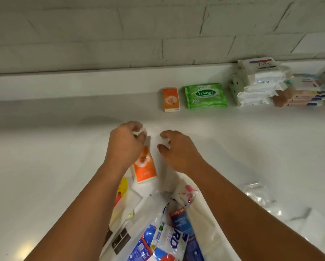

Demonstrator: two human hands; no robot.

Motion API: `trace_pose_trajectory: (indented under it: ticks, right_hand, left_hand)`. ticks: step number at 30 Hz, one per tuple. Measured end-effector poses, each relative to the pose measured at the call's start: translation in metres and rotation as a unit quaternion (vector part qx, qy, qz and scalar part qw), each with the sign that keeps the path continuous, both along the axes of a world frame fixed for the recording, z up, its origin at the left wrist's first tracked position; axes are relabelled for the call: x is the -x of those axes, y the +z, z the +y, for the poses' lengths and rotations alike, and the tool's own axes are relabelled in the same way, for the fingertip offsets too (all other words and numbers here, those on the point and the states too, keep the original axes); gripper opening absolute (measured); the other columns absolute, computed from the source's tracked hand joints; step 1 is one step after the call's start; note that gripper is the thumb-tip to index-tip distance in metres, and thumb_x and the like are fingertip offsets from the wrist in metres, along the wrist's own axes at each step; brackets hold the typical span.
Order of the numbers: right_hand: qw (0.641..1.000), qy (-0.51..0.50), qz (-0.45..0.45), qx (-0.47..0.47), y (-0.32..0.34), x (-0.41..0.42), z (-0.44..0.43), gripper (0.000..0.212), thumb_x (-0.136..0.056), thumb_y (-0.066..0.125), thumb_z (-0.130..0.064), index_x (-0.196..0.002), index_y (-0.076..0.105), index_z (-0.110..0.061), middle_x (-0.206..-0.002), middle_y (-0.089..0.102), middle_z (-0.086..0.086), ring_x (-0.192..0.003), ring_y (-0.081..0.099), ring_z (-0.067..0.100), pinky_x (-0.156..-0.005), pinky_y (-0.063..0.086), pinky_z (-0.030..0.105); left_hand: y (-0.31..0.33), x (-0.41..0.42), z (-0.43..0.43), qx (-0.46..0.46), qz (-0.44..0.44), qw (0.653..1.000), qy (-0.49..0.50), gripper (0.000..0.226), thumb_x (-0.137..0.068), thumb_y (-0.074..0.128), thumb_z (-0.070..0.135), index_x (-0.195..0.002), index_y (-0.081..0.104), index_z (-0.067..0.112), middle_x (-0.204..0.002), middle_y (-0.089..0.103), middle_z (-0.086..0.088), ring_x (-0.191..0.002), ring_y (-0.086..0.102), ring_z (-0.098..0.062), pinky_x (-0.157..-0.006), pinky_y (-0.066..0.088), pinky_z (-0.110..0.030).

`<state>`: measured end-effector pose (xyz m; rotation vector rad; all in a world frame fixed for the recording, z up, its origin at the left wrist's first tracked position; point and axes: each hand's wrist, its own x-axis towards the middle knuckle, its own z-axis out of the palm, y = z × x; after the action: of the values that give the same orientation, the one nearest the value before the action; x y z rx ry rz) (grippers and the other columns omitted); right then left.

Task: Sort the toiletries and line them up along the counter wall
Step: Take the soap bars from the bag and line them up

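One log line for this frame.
hands: left hand and right hand pinch clear wrap | nearby: orange tissue pack | at wall: Sanicare wipes

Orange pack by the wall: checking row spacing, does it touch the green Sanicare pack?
Apart. Head view shows bare counter between the orange pack and the green pack.
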<state>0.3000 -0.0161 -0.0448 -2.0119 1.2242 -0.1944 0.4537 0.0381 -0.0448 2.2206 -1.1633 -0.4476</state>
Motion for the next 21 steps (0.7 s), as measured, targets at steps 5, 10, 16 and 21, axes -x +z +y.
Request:
trace_pose_trajectory:
  ticks: [5, 10, 16, 21]
  right_hand:
    - [0.997, 0.051, 0.056, 0.028, -0.008, 0.004, 0.027, 0.039, -0.097, 0.053, -0.028, -0.135, 0.054, -0.018, -0.135, 0.056, 0.0, -0.122, 0.052, 0.019, -0.106, 0.041, 0.031]
    - [0.993, 0.068, 0.074, 0.06, -0.016, 0.006, 0.042, 0.026, -0.095, 0.053, -0.03, -0.113, 0.064, -0.014, -0.113, 0.064, 0.002, -0.106, 0.056, 0.021, -0.093, 0.047, 0.033]
    - [0.983, 0.098, 0.111, 0.109, -0.017, -0.002, 0.054, 0.041, -0.089, 0.054, -0.052, -0.11, 0.063, -0.018, -0.113, 0.061, 0.002, -0.104, 0.052, 0.019, -0.093, 0.046, 0.03]
    - [0.978, 0.084, 0.124, 0.146, -0.02, -0.014, 0.061, 0.055, -0.08, 0.06, -0.059, -0.118, 0.058, -0.019, -0.112, 0.055, 0.001, -0.105, 0.047, 0.02, -0.093, 0.044, 0.033]
  left_hand:
    - [-0.013, -0.001, 0.048, -0.027, 0.008, 0.999, 0.015, 0.027, -0.089, 0.071, 0.022, -0.115, 0.07, 0.017, -0.11, 0.071, 0.001, -0.09, 0.068, -0.019, -0.085, 0.048, -0.024]
    - [-0.02, -0.002, 0.07, -0.04, 0.008, 0.999, -0.003, 0.014, -0.088, 0.07, 0.018, -0.102, 0.073, 0.017, -0.093, 0.073, 0.003, -0.083, 0.068, -0.018, -0.079, 0.052, -0.027]
    - [-0.02, 0.003, 0.075, -0.048, 0.027, 0.998, -0.028, 0.037, -0.088, 0.072, 0.016, -0.124, 0.065, 0.016, -0.102, 0.071, -0.002, -0.09, 0.068, -0.019, -0.086, 0.055, -0.031]
    - [-0.026, -0.001, 0.065, -0.065, 0.01, 0.997, -0.04, 0.059, -0.084, 0.077, 0.024, -0.138, 0.054, 0.017, -0.12, 0.065, -0.005, -0.11, 0.061, -0.024, -0.094, 0.05, -0.033]
